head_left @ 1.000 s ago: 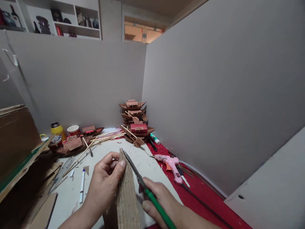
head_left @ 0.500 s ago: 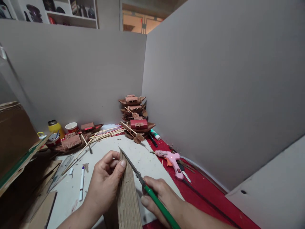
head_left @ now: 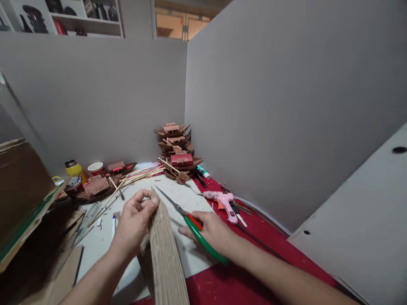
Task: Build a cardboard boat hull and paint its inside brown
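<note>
My left hand (head_left: 136, 218) pinches the upper end of a long strip of corrugated cardboard (head_left: 167, 250), its ridges showing, which runs down past the lower edge of the view. In my right hand (head_left: 211, 233) is a pair of scissors (head_left: 178, 207) with green and orange handles. The blades look closed and point up and left, a little to the right of the strip's top and apart from it. Beneath both hands lies a pale board (head_left: 190, 250) strewn with small scraps.
Stacked model boats (head_left: 181, 160) stand in the corner; more boats (head_left: 97, 186), thin sticks (head_left: 143, 174) and a paper cup (head_left: 96, 168) are at back left. A pink glue gun (head_left: 224, 203) lies right on red cloth (head_left: 216, 284). Cardboard (head_left: 25, 190) rises at left; grey partitions (head_left: 270, 106) enclose the table.
My right hand has drawn the scissors away from the cardboard strip's edge, and their handles have turned into fuller view. The strip and my left hand have shifted slightly left; the camera view has moved too.
</note>
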The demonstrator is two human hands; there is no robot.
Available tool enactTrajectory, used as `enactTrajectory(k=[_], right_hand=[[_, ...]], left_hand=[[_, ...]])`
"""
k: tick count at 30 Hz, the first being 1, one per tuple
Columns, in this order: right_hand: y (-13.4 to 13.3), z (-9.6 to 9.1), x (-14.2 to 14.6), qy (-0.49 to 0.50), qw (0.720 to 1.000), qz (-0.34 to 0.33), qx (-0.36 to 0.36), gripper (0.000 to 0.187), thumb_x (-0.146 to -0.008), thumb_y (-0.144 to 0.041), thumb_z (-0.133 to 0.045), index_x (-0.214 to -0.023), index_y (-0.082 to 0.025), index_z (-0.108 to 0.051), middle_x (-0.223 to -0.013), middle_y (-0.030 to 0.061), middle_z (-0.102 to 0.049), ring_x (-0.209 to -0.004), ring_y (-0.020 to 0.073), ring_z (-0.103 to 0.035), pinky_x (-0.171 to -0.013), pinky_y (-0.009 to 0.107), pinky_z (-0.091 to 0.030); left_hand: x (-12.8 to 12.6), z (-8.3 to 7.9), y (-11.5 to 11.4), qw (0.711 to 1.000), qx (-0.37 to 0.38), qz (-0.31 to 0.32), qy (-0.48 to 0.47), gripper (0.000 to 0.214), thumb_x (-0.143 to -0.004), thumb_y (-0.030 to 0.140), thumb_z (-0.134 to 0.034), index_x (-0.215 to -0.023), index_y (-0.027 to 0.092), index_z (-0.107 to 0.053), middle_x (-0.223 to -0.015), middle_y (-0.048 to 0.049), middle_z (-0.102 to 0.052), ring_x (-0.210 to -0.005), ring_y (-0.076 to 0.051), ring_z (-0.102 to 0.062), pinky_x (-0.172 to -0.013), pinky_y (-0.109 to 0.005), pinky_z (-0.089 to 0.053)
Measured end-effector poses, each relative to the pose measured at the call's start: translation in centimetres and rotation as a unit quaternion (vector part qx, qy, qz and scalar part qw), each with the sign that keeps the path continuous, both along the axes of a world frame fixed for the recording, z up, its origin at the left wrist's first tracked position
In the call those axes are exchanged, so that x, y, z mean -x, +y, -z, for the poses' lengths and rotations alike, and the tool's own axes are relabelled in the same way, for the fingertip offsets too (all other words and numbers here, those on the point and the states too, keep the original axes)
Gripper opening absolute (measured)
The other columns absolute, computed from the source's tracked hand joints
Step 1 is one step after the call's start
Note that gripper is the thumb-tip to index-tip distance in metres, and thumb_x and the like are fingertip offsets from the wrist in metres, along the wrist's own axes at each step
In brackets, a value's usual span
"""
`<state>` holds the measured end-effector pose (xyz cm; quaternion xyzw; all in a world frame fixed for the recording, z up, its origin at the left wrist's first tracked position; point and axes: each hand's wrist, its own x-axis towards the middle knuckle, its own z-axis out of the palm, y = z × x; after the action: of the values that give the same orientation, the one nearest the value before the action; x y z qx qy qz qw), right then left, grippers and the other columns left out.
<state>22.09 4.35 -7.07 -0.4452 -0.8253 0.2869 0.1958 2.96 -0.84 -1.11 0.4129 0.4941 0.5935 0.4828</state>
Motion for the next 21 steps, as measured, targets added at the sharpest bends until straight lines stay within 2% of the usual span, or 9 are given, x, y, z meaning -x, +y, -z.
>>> enactTrajectory(k=[2,4,8,11,12,13,16,18,21], right_hand=[[1.0,-0.5,-0.3,-0.142,0.987,0.031,-0.075,0.036,-0.079,-0.052,-0.056,-0.073,-0.017,-0.062,-0.067,0.0046,-0.063,-0.061,0.0167,-0.055,-0.053,0.025,-0.034],[1.9,-0.6,-0.8,-0.182,0.979,0.029,-0.092,0.027,-0.077,-0.04,-0.059,-0.078,-0.015,-0.067,-0.076,0.0114,-0.069,-0.067,0.0223,-0.062,-0.057,0.028,-0.037],[2.6,-1.2,-1.4,-0.178,0.979,0.013,-0.101,0.027,-0.08,-0.035,-0.057,-0.084,-0.011,-0.069,-0.087,0.0177,-0.07,-0.082,0.0279,-0.064,-0.071,0.034,-0.043],[1.7,-2.5,-0.5,-0.075,0.991,-0.01,-0.107,0.033,-0.088,-0.04,-0.051,-0.099,-0.013,-0.066,-0.102,0.0141,-0.068,-0.094,0.0242,-0.062,-0.081,0.034,-0.044],[1.2,-2.9,0.2,0.008,0.997,-0.034,-0.069,0.033,-0.087,-0.041,-0.053,-0.101,-0.014,-0.065,-0.1,0.0112,-0.068,-0.09,0.0212,-0.063,-0.078,0.031,-0.046],[0.7,-3.3,0.9,0.093,0.993,-0.066,0.009,0.031,-0.086,-0.042,-0.055,-0.098,-0.015,-0.065,-0.092,0.0079,-0.069,-0.081,0.018,-0.064,-0.069,0.028,-0.048],[-0.5,-3.6,3.0,0.225,0.936,-0.122,0.242,0.016,-0.079,-0.03,-0.061,-0.081,-0.014,-0.062,-0.063,-0.0018,-0.06,-0.052,0.0104,-0.057,-0.044,0.02,-0.043],[-0.6,-3.4,4.0,0.245,0.91,-0.132,0.308,0.008,-0.076,-0.02,-0.062,-0.072,-0.014,-0.058,-0.054,-0.0054,-0.055,-0.045,0.0077,-0.053,-0.039,0.017,-0.039],[0.2,-3.0,4.3,0.254,0.898,-0.128,0.334,0.008,-0.075,-0.015,-0.061,-0.069,-0.014,-0.056,-0.052,-0.0061,-0.053,-0.043,0.006,-0.051,-0.037,0.015,-0.037]], left_hand=[[1.4,-0.5,0.3,0.996,-0.043,-0.07,0.041,0.024,-0.069,0.032,-0.073,-0.077,0.019,-0.054,-0.058,0.0074,-0.055,-0.049,-0.006,-0.047,-0.048,-0.016,-0.035],[2.7,-0.8,0.6,0.984,-0.094,-0.129,0.073,0.02,-0.067,0.027,-0.073,-0.074,0.017,-0.056,-0.061,0.0071,-0.054,-0.053,-0.005,-0.046,-0.051,-0.015,-0.035],[3.4,-0.7,0.5,0.979,-0.079,-0.168,0.085,0.02,-0.064,0.024,-0.072,-0.07,0.018,-0.053,-0.059,0.0078,-0.049,-0.051,-0.006,-0.042,-0.045,-0.017,-0.032],[2.1,-0.1,-0.2,0.982,-0.053,-0.152,0.094,0.023,-0.062,0.026,-0.073,-0.07,0.018,-0.054,-0.06,0.0064,-0.05,-0.052,-0.009,-0.044,-0.045,-0.019,-0.035],[1.5,0.1,-0.5,0.984,-0.047,-0.143,0.098,0.023,-0.062,0.027,-0.074,-0.07,0.018,-0.054,-0.061,0.0058,-0.052,-0.053,-0.009,-0.045,-0.046,-0.019,-0.036],[1.0,0.3,-0.7,0.985,-0.044,-0.136,0.102,0.023,-0.062,0.028,-0.074,-0.069,0.018,-0.055,-0.062,0.0053,-0.052,-0.054,-0.009,-0.046,-0.046,-0.019,-0.036],[0.0,0.8,-1.3,0.984,-0.045,-0.122,0.118,0.022,-0.063,0.03,-0.074,-0.069,0.018,-0.056,-0.064,0.005,-0.054,-0.055,-0.009,-0.046,-0.047,-0.019,-0.037],[0.1,1.2,-1.6,0.984,-0.042,-0.114,0.134,0.022,-0.064,0.031,-0.074,-0.07,0.017,-0.058,-0.064,0.0044,-0.055,-0.056,-0.009,-0.047,-0.049,-0.018,-0.037],[1.3,1.8,-1.9,0.98,-0.025,-0.117,0.159,0.026,-0.068,0.037,-0.072,-0.08,0.017,-0.061,-0.068,0.002,-0.058,-0.06,-0.011,-0.051,-0.052,-0.02,-0.041]])
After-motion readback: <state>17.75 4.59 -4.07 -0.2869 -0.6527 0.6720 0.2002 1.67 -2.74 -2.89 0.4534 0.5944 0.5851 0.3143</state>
